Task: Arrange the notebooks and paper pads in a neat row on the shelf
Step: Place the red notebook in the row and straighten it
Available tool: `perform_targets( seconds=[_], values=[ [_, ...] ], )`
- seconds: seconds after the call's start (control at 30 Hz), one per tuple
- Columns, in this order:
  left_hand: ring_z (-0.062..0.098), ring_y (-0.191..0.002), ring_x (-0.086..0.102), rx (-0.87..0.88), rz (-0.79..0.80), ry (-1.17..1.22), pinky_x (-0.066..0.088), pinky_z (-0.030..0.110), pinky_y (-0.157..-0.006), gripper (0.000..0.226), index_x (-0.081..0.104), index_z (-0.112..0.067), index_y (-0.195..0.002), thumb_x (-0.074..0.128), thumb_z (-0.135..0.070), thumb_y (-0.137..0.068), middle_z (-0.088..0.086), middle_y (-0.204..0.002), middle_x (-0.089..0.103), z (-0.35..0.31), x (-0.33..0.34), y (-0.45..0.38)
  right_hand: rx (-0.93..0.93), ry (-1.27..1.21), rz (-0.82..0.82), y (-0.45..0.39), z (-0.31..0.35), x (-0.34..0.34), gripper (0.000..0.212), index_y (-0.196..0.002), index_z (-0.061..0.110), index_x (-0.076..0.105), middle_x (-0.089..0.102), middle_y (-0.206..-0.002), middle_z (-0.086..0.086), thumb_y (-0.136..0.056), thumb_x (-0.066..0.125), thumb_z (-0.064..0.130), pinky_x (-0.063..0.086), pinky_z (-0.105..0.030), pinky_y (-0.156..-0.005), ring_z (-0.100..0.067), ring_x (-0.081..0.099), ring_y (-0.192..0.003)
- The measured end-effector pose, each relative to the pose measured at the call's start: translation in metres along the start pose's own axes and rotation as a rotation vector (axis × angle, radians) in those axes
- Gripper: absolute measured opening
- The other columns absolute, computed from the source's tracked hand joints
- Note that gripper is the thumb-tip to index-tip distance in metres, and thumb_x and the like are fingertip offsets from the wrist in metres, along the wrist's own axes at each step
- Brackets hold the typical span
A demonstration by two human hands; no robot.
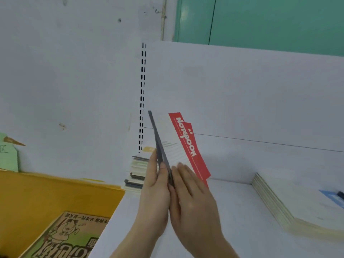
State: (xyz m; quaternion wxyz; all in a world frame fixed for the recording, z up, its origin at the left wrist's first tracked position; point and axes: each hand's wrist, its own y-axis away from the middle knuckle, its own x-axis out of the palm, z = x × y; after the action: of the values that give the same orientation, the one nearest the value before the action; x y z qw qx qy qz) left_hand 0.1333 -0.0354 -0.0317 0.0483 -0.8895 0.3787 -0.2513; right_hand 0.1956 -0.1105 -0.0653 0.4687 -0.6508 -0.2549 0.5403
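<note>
Both hands hold a few thin notebooks (178, 144) upright and tilted above the white shelf (232, 211). Their covers are white with a red band that reads "Notebook", and the spines are grey. My left hand (155, 189) presses on the left face and my right hand (193, 198) on the right face, palms toward each other. Behind my hands a stack of similar notebooks (136, 172) lies flat against the shelf's back left corner. A second stack of pale paper pads (290, 203) lies flat at the right of the shelf.
A white back panel (242, 94) rises behind the shelf, with a slotted upright (142, 97) at its left. To the left and lower sits a yellow surface (55, 194) with a brown and green printed box (70, 237). A green door (270, 21) is beyond.
</note>
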Motion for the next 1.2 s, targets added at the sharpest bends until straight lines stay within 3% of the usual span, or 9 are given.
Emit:
perform_targets(
  seconds=[0.1,0.3,0.47,0.63,0.77,0.9,1.0,1.1,1.2],
  values=[
    [0.008,-0.110,0.067,0.030,0.038,0.003,0.056,0.033,-0.091,0.031,0.055,-0.046,-0.127,0.042,-0.046,-0.099,-0.014,-0.116,0.070,0.007,0.010,0.006,0.044,0.051,0.044,0.011,-0.003,-0.010,0.046,-0.127,0.012,0.063,0.059,-0.134,-0.005,-0.101,0.033,0.036,0.047,-0.045,-0.098,-0.021,0.052,-0.128],
    [0.016,-0.113,0.066,0.051,0.116,-0.022,0.055,0.044,-0.092,0.046,0.052,-0.042,-0.133,0.046,-0.008,-0.103,-0.009,-0.122,0.069,0.026,0.035,0.015,0.213,0.109,0.077,0.036,-0.040,-0.055,0.047,-0.131,0.015,0.059,0.051,-0.142,-0.003,-0.102,0.030,0.040,0.044,-0.046,-0.104,-0.022,0.045,-0.133],
    [0.016,-0.122,0.060,0.046,0.245,-0.058,0.050,0.049,-0.099,0.060,0.043,-0.053,-0.139,0.048,-0.006,-0.102,-0.012,-0.134,0.062,0.046,0.075,0.032,0.582,0.034,0.203,0.064,-0.087,-0.108,0.064,-0.152,0.037,0.005,0.002,-0.160,0.015,-0.095,0.017,0.062,0.039,-0.031,-0.109,-0.006,0.020,-0.143],
    [-0.003,-0.110,0.061,-0.036,0.270,-0.052,0.054,0.029,-0.087,0.059,0.037,-0.064,-0.137,0.044,-0.016,-0.105,-0.036,-0.120,0.061,0.072,0.139,0.062,0.724,0.021,0.322,0.096,-0.114,-0.171,0.085,-0.146,0.050,-0.009,-0.015,-0.152,0.031,-0.078,0.033,0.078,0.032,-0.024,-0.113,0.005,0.011,-0.140],
    [-0.004,-0.100,0.064,-0.049,0.355,-0.124,0.056,0.024,-0.079,0.055,0.035,-0.063,-0.139,0.043,-0.020,-0.105,-0.030,-0.115,0.065,0.092,0.200,0.096,0.832,0.067,0.425,0.120,-0.153,-0.234,0.092,-0.145,0.049,-0.012,-0.013,-0.150,0.033,-0.078,0.048,0.069,0.028,-0.016,-0.108,0.010,0.016,-0.127],
    [-0.002,-0.093,0.067,-0.056,0.384,-0.164,0.058,0.031,-0.080,0.050,0.039,-0.057,-0.138,0.043,-0.020,-0.105,-0.029,-0.103,0.068,0.116,0.274,0.133,0.890,0.121,0.560,0.150,-0.197,-0.307,0.099,-0.139,0.054,-0.019,-0.017,-0.149,0.032,-0.079,0.059,0.063,0.029,-0.024,-0.111,0.009,0.017,-0.128],
    [0.000,-0.095,0.067,-0.059,0.387,-0.150,0.055,0.027,-0.078,0.049,0.043,-0.051,-0.138,0.046,-0.016,-0.104,-0.029,-0.100,0.069,0.134,0.334,0.163,0.908,0.149,0.517,0.174,-0.238,-0.363,0.089,-0.144,0.052,-0.002,0.001,-0.153,0.029,-0.080,0.059,0.060,0.035,-0.027,-0.109,0.002,0.025,-0.135],
    [-0.013,-0.086,0.064,-0.072,0.396,-0.171,0.050,0.023,-0.073,0.046,0.044,-0.046,-0.136,0.045,-0.013,-0.104,-0.045,-0.090,0.063,0.151,0.387,0.187,0.905,0.190,0.467,0.196,-0.276,-0.404,0.087,-0.148,0.044,0.014,0.019,-0.148,0.027,-0.077,0.060,0.065,0.039,-0.023,-0.107,0.004,0.032,-0.128],
    [-0.005,-0.085,0.066,-0.086,0.404,-0.273,0.053,0.024,-0.072,0.048,0.043,-0.050,-0.138,0.048,-0.018,-0.103,-0.022,-0.102,0.071,0.172,0.426,0.197,0.876,0.250,0.465,0.212,-0.310,-0.431,0.088,-0.148,0.039,0.019,0.026,-0.145,0.025,-0.075,0.055,0.073,0.038,-0.020,-0.107,0.003,0.031,-0.126]
  ],
)
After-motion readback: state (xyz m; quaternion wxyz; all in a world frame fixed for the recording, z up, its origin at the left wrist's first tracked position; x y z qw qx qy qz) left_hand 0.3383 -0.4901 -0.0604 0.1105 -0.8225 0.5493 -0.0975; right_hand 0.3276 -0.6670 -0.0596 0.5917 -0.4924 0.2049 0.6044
